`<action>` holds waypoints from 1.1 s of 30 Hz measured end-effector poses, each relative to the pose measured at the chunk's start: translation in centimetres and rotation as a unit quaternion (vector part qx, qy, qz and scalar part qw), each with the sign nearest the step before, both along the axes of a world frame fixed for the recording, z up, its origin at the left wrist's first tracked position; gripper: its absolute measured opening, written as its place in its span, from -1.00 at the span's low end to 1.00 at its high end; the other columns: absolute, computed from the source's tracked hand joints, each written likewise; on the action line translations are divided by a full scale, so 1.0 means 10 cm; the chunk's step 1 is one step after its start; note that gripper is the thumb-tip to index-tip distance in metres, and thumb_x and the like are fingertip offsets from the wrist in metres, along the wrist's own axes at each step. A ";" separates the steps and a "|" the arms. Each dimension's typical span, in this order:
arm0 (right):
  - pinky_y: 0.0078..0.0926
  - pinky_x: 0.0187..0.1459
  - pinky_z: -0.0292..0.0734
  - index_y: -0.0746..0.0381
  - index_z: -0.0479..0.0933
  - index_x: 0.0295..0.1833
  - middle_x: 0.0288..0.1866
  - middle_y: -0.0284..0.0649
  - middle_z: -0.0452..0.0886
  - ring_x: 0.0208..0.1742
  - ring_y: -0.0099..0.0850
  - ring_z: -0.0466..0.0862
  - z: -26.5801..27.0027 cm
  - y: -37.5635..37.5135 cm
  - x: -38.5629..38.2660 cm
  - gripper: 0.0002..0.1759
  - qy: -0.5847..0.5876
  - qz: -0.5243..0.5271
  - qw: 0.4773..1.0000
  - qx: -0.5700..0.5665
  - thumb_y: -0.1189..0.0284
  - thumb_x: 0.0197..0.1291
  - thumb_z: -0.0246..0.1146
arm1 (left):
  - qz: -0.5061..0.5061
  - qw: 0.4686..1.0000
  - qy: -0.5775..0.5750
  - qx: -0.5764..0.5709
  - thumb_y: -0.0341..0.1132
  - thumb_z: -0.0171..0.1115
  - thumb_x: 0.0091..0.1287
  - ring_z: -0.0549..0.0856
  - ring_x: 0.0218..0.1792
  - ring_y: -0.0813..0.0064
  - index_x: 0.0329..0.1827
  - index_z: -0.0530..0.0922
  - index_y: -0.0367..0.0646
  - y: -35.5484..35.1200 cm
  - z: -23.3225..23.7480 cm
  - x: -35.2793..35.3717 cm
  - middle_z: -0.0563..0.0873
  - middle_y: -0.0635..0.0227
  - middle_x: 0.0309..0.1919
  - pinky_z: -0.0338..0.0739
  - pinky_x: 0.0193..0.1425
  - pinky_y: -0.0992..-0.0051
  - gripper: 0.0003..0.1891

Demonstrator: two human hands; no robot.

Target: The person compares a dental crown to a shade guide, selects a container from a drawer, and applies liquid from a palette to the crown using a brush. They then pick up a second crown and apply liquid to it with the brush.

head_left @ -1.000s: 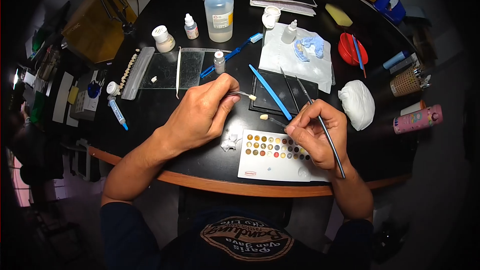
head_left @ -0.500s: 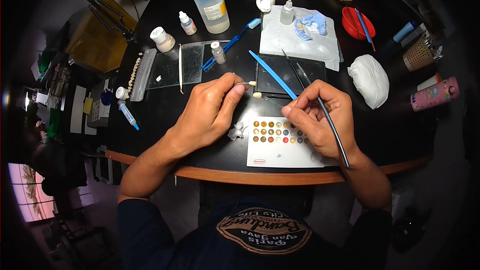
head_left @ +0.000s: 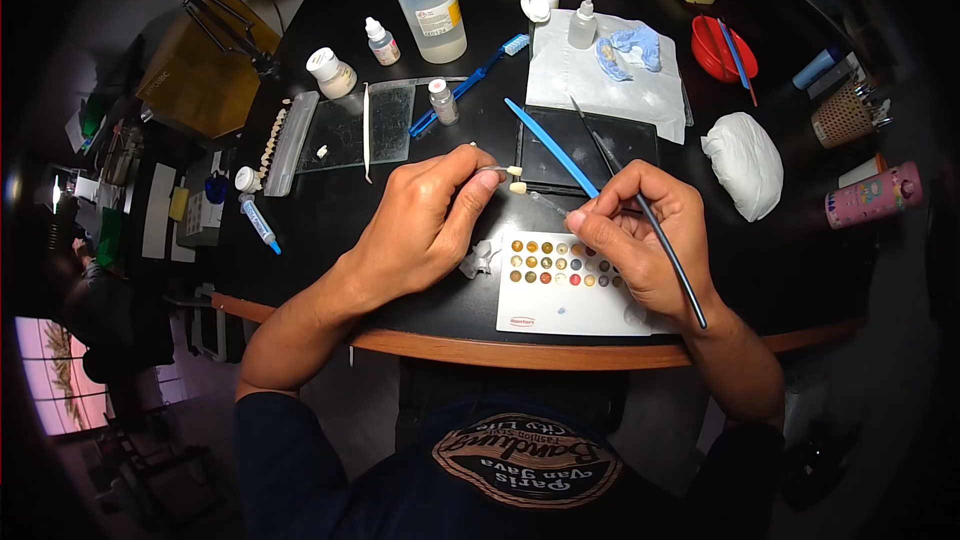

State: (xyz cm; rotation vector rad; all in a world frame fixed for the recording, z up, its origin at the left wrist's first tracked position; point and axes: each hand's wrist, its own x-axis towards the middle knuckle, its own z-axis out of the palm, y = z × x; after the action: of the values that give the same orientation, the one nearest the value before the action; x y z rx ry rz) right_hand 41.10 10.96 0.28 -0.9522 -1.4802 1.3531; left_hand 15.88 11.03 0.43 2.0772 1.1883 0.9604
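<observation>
My left hand (head_left: 430, 215) pinches a thin metal stem (head_left: 492, 169) that carries a small cream tooth (head_left: 514, 171) at its tip. Just below that, a second tooth-shaped piece (head_left: 518, 188) sits at the end of a clear stem (head_left: 548, 202), pinched between the thumb and finger of my right hand (head_left: 640, 240). A black-handled brush (head_left: 672, 258) also lies across the right hand, its lower end past the wrist. A blue handle (head_left: 545, 145) and a dark thin brush (head_left: 588, 132) point away from the same fingers; their lower ends are hidden. Under this hand lies a white palette (head_left: 535, 305) with coloured wells.
Left stand a glass slab (head_left: 335, 140), a row of teeth (head_left: 270, 145), a syringe (head_left: 262, 225) and jars. Behind are a large bottle (head_left: 432, 15), a toothbrush (head_left: 470, 85) and a tissue (head_left: 570, 80). Right are a red bowl (head_left: 715, 55) and a white bundle (head_left: 742, 168).
The view has shifted slightly, so table items appear a little farther right. Both hands keep their grips, and the two tooth pieces stay close together.
</observation>
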 end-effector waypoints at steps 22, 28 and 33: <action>-0.82 -0.41 0.33 0.25 0.58 -0.29 -0.38 -0.41 0.65 -0.42 -0.85 0.46 -0.01 -0.01 0.01 -0.79 -0.002 0.016 1.000 0.002 0.58 0.27 0.53 | -0.037 0.997 0.029 -0.058 -0.37 0.20 0.60 0.68 -0.34 0.57 0.02 0.66 -0.34 -0.03 0.11 -0.04 0.75 0.25 -0.33 0.52 -0.25 0.50 -0.81; -0.81 -0.43 0.28 0.24 0.57 -0.31 -0.40 -0.43 0.64 -0.44 -0.86 0.43 0.01 -0.03 0.00 -0.77 -0.004 0.019 1.000 -0.007 0.58 0.25 0.53 | -0.037 0.996 0.031 -0.077 -0.37 0.18 0.58 0.68 -0.40 0.51 -0.03 0.67 -0.33 -0.02 0.14 -0.03 0.72 0.23 -0.40 0.51 -0.28 0.46 -0.81; -0.83 -0.45 0.23 0.21 0.54 -0.34 -0.40 -0.43 0.66 -0.46 -0.87 0.41 0.03 -0.02 0.07 -0.76 0.005 0.030 0.999 -0.019 0.62 0.19 0.51 | -0.104 0.992 0.055 -0.035 -0.38 0.08 0.42 0.55 -0.61 0.30 -0.23 0.61 -0.36 0.05 0.21 -0.19 0.50 0.20 -0.64 0.41 -0.41 0.30 -0.79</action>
State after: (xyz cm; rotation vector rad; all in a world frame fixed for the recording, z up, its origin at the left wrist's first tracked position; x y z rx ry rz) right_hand 41.80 10.76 0.54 -0.9296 -1.4921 1.4315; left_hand 13.99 11.49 2.51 2.1714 1.0192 0.7067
